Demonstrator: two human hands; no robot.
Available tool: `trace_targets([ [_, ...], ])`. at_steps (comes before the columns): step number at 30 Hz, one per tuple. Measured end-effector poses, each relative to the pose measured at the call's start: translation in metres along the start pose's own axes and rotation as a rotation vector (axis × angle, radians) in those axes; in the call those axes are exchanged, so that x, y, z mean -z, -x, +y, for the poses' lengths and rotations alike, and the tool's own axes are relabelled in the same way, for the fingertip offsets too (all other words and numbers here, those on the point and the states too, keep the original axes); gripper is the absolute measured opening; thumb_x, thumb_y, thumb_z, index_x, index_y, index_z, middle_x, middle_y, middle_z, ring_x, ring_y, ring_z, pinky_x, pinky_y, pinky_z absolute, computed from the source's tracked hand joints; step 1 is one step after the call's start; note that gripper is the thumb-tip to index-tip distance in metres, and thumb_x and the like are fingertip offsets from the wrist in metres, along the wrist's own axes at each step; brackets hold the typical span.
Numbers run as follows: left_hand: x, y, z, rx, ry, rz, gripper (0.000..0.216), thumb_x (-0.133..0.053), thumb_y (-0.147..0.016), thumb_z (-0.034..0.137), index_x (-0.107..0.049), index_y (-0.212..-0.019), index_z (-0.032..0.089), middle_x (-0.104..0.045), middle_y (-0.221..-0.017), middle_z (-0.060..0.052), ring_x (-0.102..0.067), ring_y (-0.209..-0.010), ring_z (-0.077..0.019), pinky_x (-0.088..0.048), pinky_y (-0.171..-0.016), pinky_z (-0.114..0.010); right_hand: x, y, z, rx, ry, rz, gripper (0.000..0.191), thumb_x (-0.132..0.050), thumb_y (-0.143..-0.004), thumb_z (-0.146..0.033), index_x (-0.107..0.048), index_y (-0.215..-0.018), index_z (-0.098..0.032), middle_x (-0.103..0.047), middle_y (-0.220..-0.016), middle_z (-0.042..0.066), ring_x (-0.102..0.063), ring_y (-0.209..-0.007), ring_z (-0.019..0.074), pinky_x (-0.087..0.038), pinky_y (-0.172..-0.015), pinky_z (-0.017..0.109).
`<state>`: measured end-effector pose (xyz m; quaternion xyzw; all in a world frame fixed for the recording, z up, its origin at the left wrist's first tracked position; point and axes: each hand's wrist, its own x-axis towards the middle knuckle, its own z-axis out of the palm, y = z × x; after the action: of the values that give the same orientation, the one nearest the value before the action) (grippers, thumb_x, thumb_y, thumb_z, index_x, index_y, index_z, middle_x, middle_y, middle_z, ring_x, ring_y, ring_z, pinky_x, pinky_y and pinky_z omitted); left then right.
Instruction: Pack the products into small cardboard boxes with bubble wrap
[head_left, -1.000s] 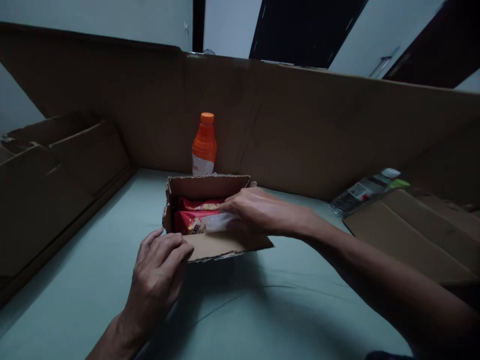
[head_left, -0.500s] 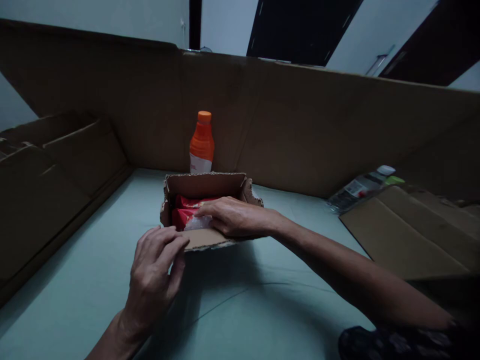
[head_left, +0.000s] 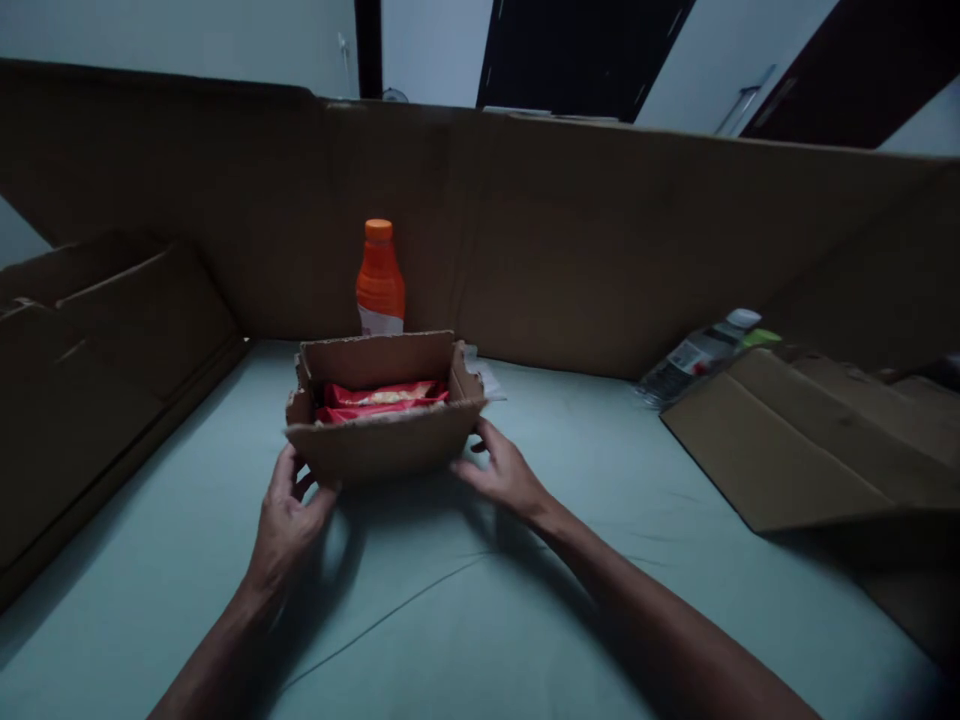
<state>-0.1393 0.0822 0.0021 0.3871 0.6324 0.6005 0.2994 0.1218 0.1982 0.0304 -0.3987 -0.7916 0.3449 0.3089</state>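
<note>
A small open-topped cardboard box [head_left: 382,447] stands on the pale green surface. Inside it lie red packets [head_left: 382,398], their lower parts hidden by the front wall. My left hand [head_left: 289,515] grips the box's lower left front corner, thumb at the front and fingers along the side. At the lower right front corner is my right hand [head_left: 510,470], its thumb in front and its fingertips against the side. Right behind the box rises an orange bottle [head_left: 381,280] with an orange cap, upright, its base hidden.
Tall cardboard walls [head_left: 585,240] enclose the back. On the left is a larger cardboard box [head_left: 112,370]. To the right, a clear bottle [head_left: 697,355] leans beside another cardboard box [head_left: 780,440]. A white piece [head_left: 487,378] lies behind the small box's right side.
My right hand has come out of the box to its right front corner. My left hand has moved from the front rim down to the left corner. The front wall now stands more upright.
</note>
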Motion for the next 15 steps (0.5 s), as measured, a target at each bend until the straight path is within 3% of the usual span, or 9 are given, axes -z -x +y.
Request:
trace_targets([
  [2,-0.008,-0.005,0.009,-0.018,-0.012,0.022,0.057,-0.071,-0.072,0.035,-0.055,-0.125,0.021,-0.063,-0.121,-0.008,-0.059,-0.117,-0.0258,-0.050,-0.102,-0.041,-0.007,-0.009,-0.004,-0.010,0.035,0.032,0.058,-0.064,-0.075,-0.030,-0.057,-0.130,-0.014,-0.067,-0.124,0.016,-0.062,-0.107,0.0282,-0.051,-0.091,0.043],
  [5,-0.029,-0.001,0.025,-0.080,0.018,-0.027,0.055,-0.070,-0.072,0.033,-0.056,-0.124,0.020,-0.064,-0.121,-0.008,-0.060,-0.115,-0.0245,-0.052,-0.100,-0.038,0.014,0.001,-0.008,-0.029,0.070,0.090,0.056,-0.063,-0.075,-0.029,-0.058,-0.128,-0.013,-0.067,-0.122,0.015,-0.063,-0.105,0.0282,-0.051,-0.089,0.042],
  [10,-0.065,0.046,0.032,-0.057,0.078,-0.251,0.057,-0.069,-0.076,0.039,-0.052,-0.127,0.018,-0.063,-0.128,-0.011,-0.064,-0.113,-0.0245,-0.053,-0.099,-0.039,0.059,0.096,-0.003,-0.130,0.178,0.294,0.044,-0.059,-0.081,-0.030,-0.061,-0.121,-0.015,-0.069,-0.110,0.011,-0.065,-0.080,0.0221,-0.055,-0.073,0.036],
  [12,-0.061,0.071,0.026,-0.010,0.042,-0.286,0.057,-0.068,-0.077,0.042,-0.053,-0.127,0.019,-0.063,-0.130,-0.012,-0.066,-0.113,-0.0259,-0.054,-0.098,-0.040,0.059,0.141,-0.002,-0.121,0.215,0.341,0.039,-0.059,-0.082,-0.029,-0.062,-0.118,-0.016,-0.069,-0.107,0.010,-0.065,-0.079,0.0219,-0.056,-0.070,0.035],
  [15,-0.030,0.100,0.012,0.033,-0.049,-0.236,0.062,-0.070,-0.076,0.048,-0.053,-0.130,0.022,-0.061,-0.136,-0.011,-0.063,-0.121,-0.0288,-0.053,-0.102,-0.041,0.042,0.186,-0.004,-0.067,0.201,0.313,0.039,-0.059,-0.082,-0.025,-0.062,-0.121,-0.017,-0.069,-0.113,0.012,-0.068,-0.094,0.0258,-0.058,-0.080,0.037],
])
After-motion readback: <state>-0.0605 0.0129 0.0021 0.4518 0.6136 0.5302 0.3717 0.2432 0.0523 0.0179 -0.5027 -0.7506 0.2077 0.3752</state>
